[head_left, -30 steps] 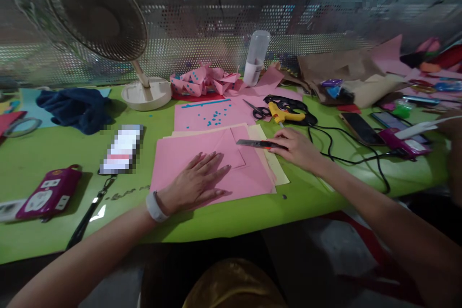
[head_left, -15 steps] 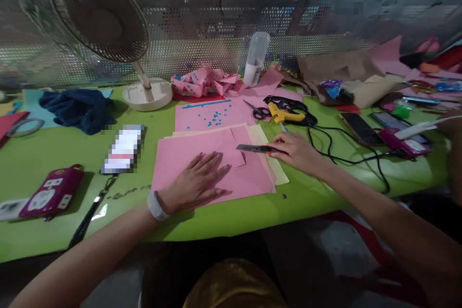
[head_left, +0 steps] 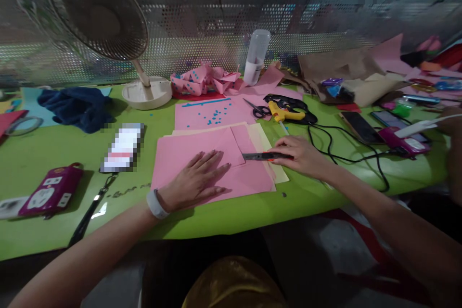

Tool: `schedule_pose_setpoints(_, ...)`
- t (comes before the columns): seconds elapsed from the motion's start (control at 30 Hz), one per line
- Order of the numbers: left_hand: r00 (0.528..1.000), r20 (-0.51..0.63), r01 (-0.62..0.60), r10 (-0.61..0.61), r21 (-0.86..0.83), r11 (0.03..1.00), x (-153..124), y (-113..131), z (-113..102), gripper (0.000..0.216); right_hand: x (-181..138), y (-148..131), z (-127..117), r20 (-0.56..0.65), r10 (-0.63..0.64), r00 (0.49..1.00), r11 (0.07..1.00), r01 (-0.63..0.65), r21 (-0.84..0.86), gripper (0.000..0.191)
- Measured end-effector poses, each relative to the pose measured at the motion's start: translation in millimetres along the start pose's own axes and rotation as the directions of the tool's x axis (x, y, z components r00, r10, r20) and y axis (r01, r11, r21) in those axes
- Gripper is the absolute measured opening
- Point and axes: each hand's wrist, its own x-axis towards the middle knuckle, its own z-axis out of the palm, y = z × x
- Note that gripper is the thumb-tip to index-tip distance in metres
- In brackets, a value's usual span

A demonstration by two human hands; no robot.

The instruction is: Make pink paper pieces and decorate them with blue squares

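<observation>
My left hand (head_left: 197, 178) lies flat with fingers spread on a pink sheet of paper (head_left: 176, 151), pressing it to the green table. Lines that look like cuts or folds mark the sheet right of my fingertips. Between the fingers of my right hand (head_left: 298, 156) is a utility knife (head_left: 265, 156). Its blade points left, and the tip is at the corner where the lines meet. Yellowish sheets (head_left: 279, 171) stick out from under the pink paper on the right.
Beyond the paper are a pink sheet with blue bits (head_left: 212, 113), scissors (head_left: 259, 110) and a yellow glue gun (head_left: 285, 113). A fan (head_left: 147, 94), a blurred phone (head_left: 122, 149) and a purple power bank (head_left: 50, 190) stand left. Black cable (head_left: 330, 151) and phones (head_left: 361, 127) lie right.
My right hand has moved the knife slightly right and toward me, from above the pink sheet to the corner of its lines. My left hand stays in place.
</observation>
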Motion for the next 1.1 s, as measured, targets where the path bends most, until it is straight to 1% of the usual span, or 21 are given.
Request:
schedule_pose_setpoints(0.13,1.000,0.014,-0.001,0.001,-0.002,1.000,-0.1,-1.4,0.5,0.064,-1.3,-3.0,-0.4,0.035,-0.011,0.999,0.998,0.009,0.058,0.029)
schedule_pose_setpoints(0.27,1.000,0.031,-0.003,0.003,0.000,1.000,-0.3,-2.2,-0.1,0.064,-0.6,-7.8,3.2,0.085,-0.015,0.996,0.997,0.009,0.073,0.033)
schedule_pose_setpoints(0.43,1.000,0.030,-0.001,0.001,-0.013,1.000,-0.4,-2.1,-1.6,0.064,-3.9,-13.4,12.1,0.018,-0.029,0.999,0.994,0.027,0.102,0.036)
schedule_pose_setpoints(0.67,0.999,0.029,0.015,-0.014,-0.042,0.999,0.7,0.2,-3.6,0.064,-19.9,-13.5,18.1,-0.047,-0.040,0.998,0.992,0.045,0.118,0.036)
schedule_pose_setpoints(0.8,0.999,0.030,0.038,-0.036,-0.068,0.997,0.0,1.1,-2.6,0.067,-17.1,-19.3,24.4,-0.084,-0.031,0.996,0.992,0.041,0.119,0.037)
schedule_pose_setpoints(0.9,0.998,0.046,0.050,-0.047,-0.075,0.996,-0.4,1.7,-2.2,0.071,-14.7,-24.8,27.1,-0.090,-0.038,0.995,0.991,0.049,0.128,0.037)
schedule_pose_setpoints(1.1,0.994,0.087,0.079,-0.071,-0.092,0.993,0.2,2.8,-2.4,0.071,-16.8,-30.4,28.0,-0.099,-0.020,0.995,0.993,0.031,0.113,0.037)
